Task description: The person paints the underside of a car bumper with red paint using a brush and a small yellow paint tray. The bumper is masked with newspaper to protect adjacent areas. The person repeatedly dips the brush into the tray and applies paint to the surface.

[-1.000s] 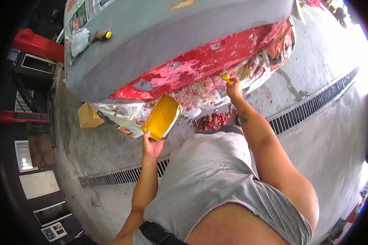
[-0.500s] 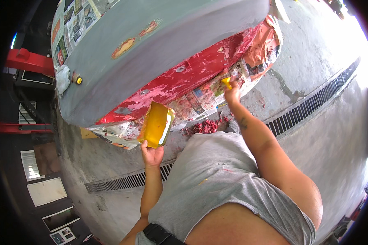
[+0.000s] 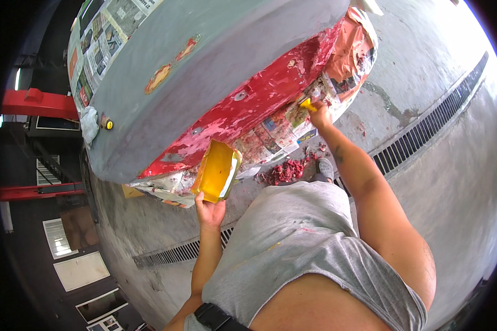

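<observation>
My left hand (image 3: 210, 212) grips the lower end of a cut-open yellow plastic container (image 3: 216, 170), tilted so its inside shows. My right hand (image 3: 321, 115) is closed around a small yellow-handled tool (image 3: 307, 104); its working end is small and hard to make out. The tool is near the lower edge of a car's red, patchily stripped panel (image 3: 254, 91), above newspaper masking (image 3: 273, 132). Grey-coated bodywork (image 3: 204, 55) curves above the red strip, with a bare, yellowish patch (image 3: 158, 78) on it.
Red paint scrapings (image 3: 284, 171) lie on the concrete floor by my shoe (image 3: 325, 169). A slotted drain grate (image 3: 425, 124) crosses the floor. Orange masking paper (image 3: 352, 52) covers the panel's far end. A red metal beam (image 3: 41, 104) stands at the left.
My view has shifted slightly, and more of my shoe shows. My right hand has moved a little with the yellow-handled tool. The container stays in my left hand.
</observation>
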Demonstrator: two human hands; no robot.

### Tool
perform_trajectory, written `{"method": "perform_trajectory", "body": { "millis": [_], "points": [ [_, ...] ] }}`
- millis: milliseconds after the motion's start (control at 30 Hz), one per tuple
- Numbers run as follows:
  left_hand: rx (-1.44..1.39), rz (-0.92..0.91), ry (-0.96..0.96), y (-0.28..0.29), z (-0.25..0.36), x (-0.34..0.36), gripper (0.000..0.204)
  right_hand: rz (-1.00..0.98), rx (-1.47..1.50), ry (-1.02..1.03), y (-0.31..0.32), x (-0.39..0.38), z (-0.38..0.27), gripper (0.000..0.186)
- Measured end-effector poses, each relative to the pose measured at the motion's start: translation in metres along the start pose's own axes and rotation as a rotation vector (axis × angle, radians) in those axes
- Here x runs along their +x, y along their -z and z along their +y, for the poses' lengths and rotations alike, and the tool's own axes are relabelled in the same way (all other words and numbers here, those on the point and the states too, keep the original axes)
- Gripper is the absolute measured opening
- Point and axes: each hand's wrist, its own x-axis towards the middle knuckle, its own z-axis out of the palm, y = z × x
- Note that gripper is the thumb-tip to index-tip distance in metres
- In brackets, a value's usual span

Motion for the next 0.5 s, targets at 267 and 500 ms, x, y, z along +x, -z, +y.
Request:
{"method": "perform_trajectory", "body": {
  "millis": [267, 500],
  "points": [
    [0.012, -0.028, -0.017, -0.006, 0.006, -0.005, 0.075, 0.284, -0.056, 0.052, 0.068, 0.011, -0.040, 0.038],
    [-0.011, -0.040, -0.011, -0.007, 0.003, -0.002, 0.073, 0.173, -0.133, 0.086, 0.012, -0.044, -0.042, 0.033]
  ]
}}
